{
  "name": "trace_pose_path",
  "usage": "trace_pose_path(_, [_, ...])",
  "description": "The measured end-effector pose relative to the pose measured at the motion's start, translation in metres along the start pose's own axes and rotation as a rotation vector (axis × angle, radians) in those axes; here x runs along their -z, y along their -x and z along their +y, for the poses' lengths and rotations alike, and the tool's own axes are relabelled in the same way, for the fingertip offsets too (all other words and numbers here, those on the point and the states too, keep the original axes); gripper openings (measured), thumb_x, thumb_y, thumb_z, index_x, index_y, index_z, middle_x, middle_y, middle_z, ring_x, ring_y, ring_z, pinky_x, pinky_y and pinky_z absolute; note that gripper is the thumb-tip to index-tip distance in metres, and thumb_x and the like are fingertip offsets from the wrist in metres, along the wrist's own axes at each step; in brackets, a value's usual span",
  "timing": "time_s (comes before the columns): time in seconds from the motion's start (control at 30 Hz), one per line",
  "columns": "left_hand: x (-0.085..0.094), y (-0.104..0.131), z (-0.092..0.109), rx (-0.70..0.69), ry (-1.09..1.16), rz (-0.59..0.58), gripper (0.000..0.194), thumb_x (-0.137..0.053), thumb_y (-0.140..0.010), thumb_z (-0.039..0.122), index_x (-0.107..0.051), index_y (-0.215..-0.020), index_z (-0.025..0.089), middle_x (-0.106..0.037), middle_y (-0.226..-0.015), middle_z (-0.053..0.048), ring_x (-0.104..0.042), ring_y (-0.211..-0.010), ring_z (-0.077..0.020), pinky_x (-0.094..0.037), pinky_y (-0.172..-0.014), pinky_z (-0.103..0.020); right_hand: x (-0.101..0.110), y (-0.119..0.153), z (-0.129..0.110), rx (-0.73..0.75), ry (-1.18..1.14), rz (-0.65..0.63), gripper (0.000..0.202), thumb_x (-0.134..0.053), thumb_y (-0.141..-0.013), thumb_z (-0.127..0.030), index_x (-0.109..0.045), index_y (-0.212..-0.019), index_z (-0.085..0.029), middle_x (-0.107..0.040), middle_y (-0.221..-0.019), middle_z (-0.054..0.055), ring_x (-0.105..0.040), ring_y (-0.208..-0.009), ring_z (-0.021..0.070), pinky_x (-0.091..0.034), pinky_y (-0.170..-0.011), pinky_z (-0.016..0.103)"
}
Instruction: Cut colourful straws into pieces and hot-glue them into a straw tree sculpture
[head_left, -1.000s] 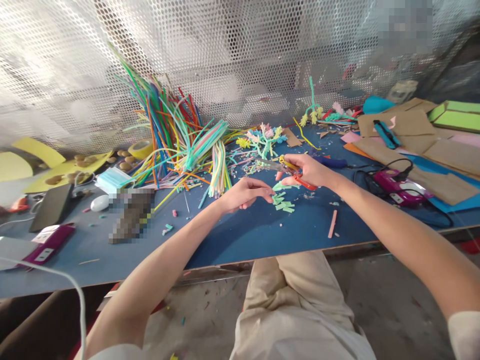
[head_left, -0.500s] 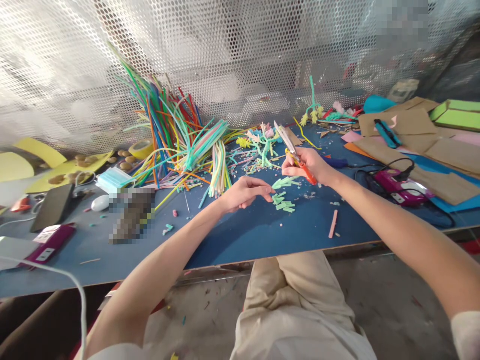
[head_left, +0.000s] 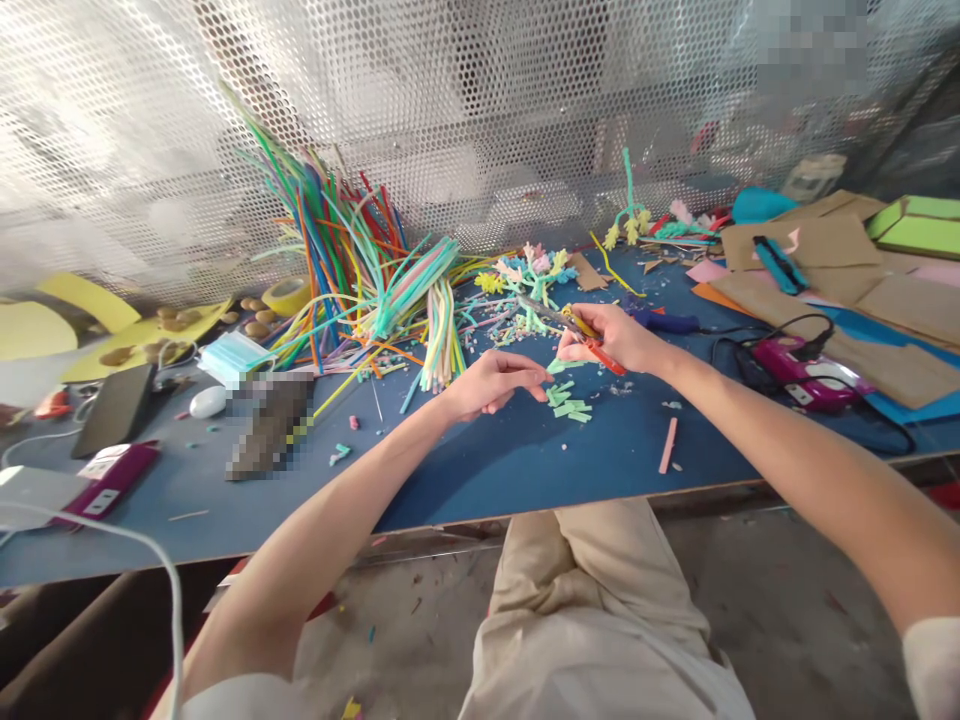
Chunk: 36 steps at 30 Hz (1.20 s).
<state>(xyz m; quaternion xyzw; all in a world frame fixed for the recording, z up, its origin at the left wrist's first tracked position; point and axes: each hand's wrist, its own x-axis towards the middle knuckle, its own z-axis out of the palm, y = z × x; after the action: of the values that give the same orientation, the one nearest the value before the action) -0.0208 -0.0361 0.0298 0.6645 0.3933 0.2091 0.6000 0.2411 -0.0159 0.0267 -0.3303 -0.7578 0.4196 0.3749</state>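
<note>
My right hand [head_left: 611, 338] is wrapped round a pair of scissors [head_left: 592, 347] with orange handles. Their blades point left, toward the pastel pipe-cleaner branches [head_left: 532, 312] behind. My left hand [head_left: 499, 385] is closed in a pinch at the edge of a small pile of short light-green strips [head_left: 571, 408]. What its fingertips hold, if anything, is too small to make out. More green strips lie below my right hand, partly hidden by it.
A big bundle of coloured pipe cleaners [head_left: 322, 260] leans on the perforated metal screen [head_left: 450, 120]. Brown card sheets [head_left: 802, 245], a purple power strip [head_left: 806, 372] and a blue-handled tool [head_left: 664, 321] lie right. A phone [head_left: 115, 410] and yellow paper [head_left: 142, 345] lie left.
The scissors have swung down to the left, from blades pointing up to nearly level. My right hand has shifted slightly left. My left hand has stayed almost in place.
</note>
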Motion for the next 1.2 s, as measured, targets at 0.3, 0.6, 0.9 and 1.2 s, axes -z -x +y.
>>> trace_pose_path(0.3, [0.000, 0.001, 0.003, 0.010, 0.003, 0.032, 0.035, -0.079, -0.088, 0.044, -0.081, -0.104, 0.014, -0.082, -0.090, -0.010, -0.037, -0.032, -0.0002, -0.018, -0.031, -0.021, 0.005, -0.006, 0.008, 0.059, -0.165, 0.322, 0.046, -0.094, -0.069, -0.045, -0.056, -0.083, -0.025, -0.072, -0.086, 0.000, -0.070, -0.080, 0.0189, -0.056, -0.075, 0.035])
trace_pose_path(0.6, [0.005, 0.000, 0.007, -0.043, 0.274, 0.101, 0.028, -0.079, -0.088, 0.039, -0.080, -0.099, 0.013, -0.081, -0.088, -0.007, -0.030, -0.032, 0.0023, -0.016, -0.031, -0.018, 0.018, -0.016, 0.019, -0.021, -0.437, 0.650, 0.049, -0.095, -0.062, -0.044, -0.052, -0.077, -0.024, -0.071, -0.079, 0.002, -0.055, -0.061, 0.0109, -0.027, -0.045, 0.024])
trace_pose_path(0.9, [0.011, -0.002, 0.020, -0.059, 0.524, 0.362, 0.019, -0.079, -0.083, 0.030, -0.077, -0.093, 0.014, -0.076, -0.081, 0.000, -0.027, -0.035, 0.0030, -0.016, -0.030, -0.015, 0.013, -0.019, 0.030, -0.076, -0.380, 0.645, 0.050, -0.097, -0.062, -0.040, -0.051, -0.075, -0.024, -0.051, -0.064, -0.007, -0.031, -0.048, 0.0059, -0.020, -0.044, 0.026])
trace_pose_path(1.2, [0.013, -0.001, 0.022, -0.117, 0.544, 0.457, 0.018, -0.078, -0.076, 0.028, -0.075, -0.089, 0.015, -0.076, -0.079, 0.001, -0.030, -0.037, 0.0017, -0.019, -0.030, -0.015, 0.006, -0.012, 0.023, -0.015, -0.122, 0.427, 0.039, -0.090, -0.070, -0.044, -0.060, -0.085, -0.024, -0.072, -0.083, 0.002, -0.064, -0.074, 0.0187, -0.050, -0.065, 0.034])
